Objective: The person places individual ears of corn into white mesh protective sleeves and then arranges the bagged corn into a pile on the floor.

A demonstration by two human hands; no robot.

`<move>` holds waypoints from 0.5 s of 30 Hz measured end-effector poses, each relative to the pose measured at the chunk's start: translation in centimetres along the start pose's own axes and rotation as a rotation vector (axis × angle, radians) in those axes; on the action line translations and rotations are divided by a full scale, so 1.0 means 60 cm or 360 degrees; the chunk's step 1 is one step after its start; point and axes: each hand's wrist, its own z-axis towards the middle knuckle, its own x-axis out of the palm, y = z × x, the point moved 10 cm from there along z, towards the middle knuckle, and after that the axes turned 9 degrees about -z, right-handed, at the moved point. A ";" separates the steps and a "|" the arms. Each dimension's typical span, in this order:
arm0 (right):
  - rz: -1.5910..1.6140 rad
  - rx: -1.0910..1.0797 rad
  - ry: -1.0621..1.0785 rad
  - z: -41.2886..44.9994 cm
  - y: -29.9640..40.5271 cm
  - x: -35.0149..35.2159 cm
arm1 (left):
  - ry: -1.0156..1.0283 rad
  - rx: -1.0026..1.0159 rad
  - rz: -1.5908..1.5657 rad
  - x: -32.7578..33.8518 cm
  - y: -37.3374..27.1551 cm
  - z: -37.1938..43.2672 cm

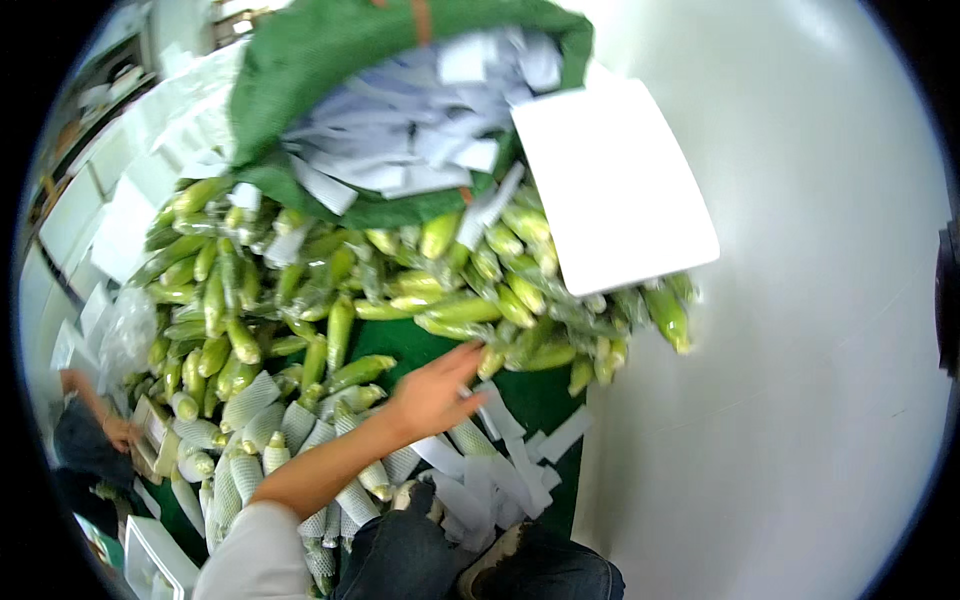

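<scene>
My left hand (439, 394) reaches in from the lower left over a green floor covering. Thumb and fingers are apart, with the blurred fingertips at the pale end of a long green vegetable (491, 361). Whether they touch it is unclear. Many similar film-wrapped vegetables (457, 309) lie heaped beyond the hand. Below my forearm, several vegetables in white foam net sleeves (244, 472) lie side by side. Loose, flattened white foam sleeves (480, 487) are strewn between the hand and my knees. My right hand is out of view.
A large green woven sack (262, 97) of white foam pieces stands behind the heap. A white foam panel (615, 187) lies over its right part. At left are another person's hand (120, 433), a white foam box (154, 562) and white boxes (71, 217). Pale floor (772, 420) stretches right.
</scene>
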 end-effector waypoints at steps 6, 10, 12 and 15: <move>0.0266 -0.0371 -0.0290 -0.059 0.121 -0.239 | 0.0366 -0.0189 0.0293 0.143 0.000 0.285; 0.0123 -0.0316 -0.0183 -0.106 0.271 -0.315 | 0.0144 0.0048 0.0193 0.090 -0.043 0.212; 0.0306 -0.0364 -0.0115 -0.097 0.229 -0.315 | 0.0137 0.0048 0.0261 0.003 -0.091 0.074; 0.0482 -0.0380 -0.0047 -0.091 0.190 -0.315 | -0.0241 0.0099 0.0411 -0.116 -0.067 -0.182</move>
